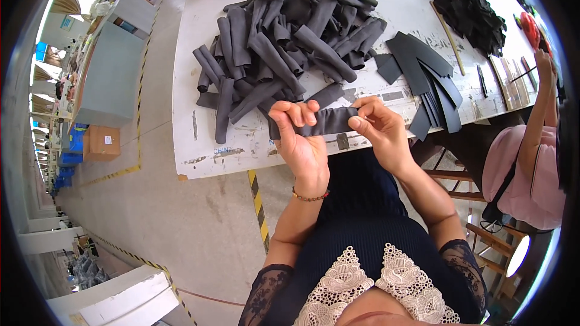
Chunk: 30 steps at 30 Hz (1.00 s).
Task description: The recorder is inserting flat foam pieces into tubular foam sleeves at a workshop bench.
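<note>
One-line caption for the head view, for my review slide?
Both hands, left hand and right hand, hold a dark fabric strip before a pile of strips on a white table.

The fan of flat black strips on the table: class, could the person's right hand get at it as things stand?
Probably yes. The fan of flat black strips lies uncovered just beyond the right hand, with bare white table between. But that hand's fingers grip a dark fabric piece shared with the left hand.
</note>
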Motion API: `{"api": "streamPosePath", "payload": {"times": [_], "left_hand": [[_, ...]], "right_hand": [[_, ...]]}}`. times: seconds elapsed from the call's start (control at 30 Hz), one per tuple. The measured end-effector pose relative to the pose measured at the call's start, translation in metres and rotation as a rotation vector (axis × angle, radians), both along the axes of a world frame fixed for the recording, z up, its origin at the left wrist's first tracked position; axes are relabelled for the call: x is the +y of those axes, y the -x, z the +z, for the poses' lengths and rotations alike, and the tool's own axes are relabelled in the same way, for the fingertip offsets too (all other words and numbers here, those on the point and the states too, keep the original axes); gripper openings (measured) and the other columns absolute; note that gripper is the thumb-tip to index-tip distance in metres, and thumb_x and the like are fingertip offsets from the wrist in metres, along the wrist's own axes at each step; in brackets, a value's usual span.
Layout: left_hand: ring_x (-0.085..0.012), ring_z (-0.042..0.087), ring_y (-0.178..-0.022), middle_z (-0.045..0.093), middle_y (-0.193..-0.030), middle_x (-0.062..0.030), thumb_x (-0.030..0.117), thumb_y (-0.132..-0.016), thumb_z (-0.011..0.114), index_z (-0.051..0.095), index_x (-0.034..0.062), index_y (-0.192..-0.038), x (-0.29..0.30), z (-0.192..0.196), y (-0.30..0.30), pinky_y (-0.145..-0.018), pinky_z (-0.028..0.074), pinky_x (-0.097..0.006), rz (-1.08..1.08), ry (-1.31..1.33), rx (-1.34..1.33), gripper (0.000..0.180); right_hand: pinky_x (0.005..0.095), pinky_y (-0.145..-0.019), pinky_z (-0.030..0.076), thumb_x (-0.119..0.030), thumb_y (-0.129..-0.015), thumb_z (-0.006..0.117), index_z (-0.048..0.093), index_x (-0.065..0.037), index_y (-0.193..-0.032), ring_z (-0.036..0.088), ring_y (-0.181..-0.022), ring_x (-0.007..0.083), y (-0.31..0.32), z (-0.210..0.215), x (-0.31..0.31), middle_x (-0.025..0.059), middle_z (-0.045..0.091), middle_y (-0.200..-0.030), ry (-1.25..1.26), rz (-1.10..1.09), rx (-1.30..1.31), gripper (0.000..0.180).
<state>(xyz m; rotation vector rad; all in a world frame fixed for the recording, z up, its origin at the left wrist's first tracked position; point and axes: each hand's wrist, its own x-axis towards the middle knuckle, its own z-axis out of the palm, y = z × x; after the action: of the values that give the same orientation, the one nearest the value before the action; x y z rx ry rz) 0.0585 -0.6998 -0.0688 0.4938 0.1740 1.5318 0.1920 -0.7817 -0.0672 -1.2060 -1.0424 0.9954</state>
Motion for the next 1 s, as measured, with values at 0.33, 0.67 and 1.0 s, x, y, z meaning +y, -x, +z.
{"api": "streamPosePath", "payload": {"times": [0.33, 0.67, 1.0], "left_hand": [[-0.0165, 0.047, -0.071, 0.042, -0.072, -0.0008, 0.031, -0.099, 0.050, 0.055, 0.0068, -0.095, 0.002, -0.015, 0.000, -0.089, 0.045, -0.037, -0.161, 0.038, 0.007, 0.025], [-0.0212, 0.066, -0.087, 0.068, -0.097, -0.0143, 0.013, -0.099, 0.052, 0.051, -0.0026, -0.125, -0.025, -0.028, 0.014, -0.084, 0.052, -0.032, 0.101, -0.087, 0.784, 0.031], [-0.0169, 0.060, -0.080, 0.064, -0.093, -0.0077, 0.012, -0.084, 0.072, 0.067, 0.0035, -0.100, 0.070, -0.012, 0.139, -0.067, 0.048, -0.030, 1.031, -0.264, 1.563, 0.019]], "right_hand": [[0.0202, -0.065, 0.042, -0.015, -0.089, 0.070, 0.064, 0.002, -0.087, 0.052, -0.073, 0.0020, -0.006, -0.010, 0.004, -0.0035, 0.062, -0.073, 0.119, -0.164, 0.139, 0.018], [0.0331, -0.059, 0.048, -0.005, -0.080, 0.072, 0.060, -0.002, -0.083, 0.060, -0.064, 0.0263, -0.022, -0.042, -0.003, 0.0108, 0.061, -0.073, -0.200, -0.451, -0.804, 0.013], [0.0403, -0.067, 0.049, -0.012, -0.081, 0.071, 0.062, -0.006, -0.092, 0.061, -0.082, 0.0297, -0.060, -0.025, -0.007, 0.0108, 0.062, -0.087, -0.057, -0.562, -1.069, 0.016]]}}
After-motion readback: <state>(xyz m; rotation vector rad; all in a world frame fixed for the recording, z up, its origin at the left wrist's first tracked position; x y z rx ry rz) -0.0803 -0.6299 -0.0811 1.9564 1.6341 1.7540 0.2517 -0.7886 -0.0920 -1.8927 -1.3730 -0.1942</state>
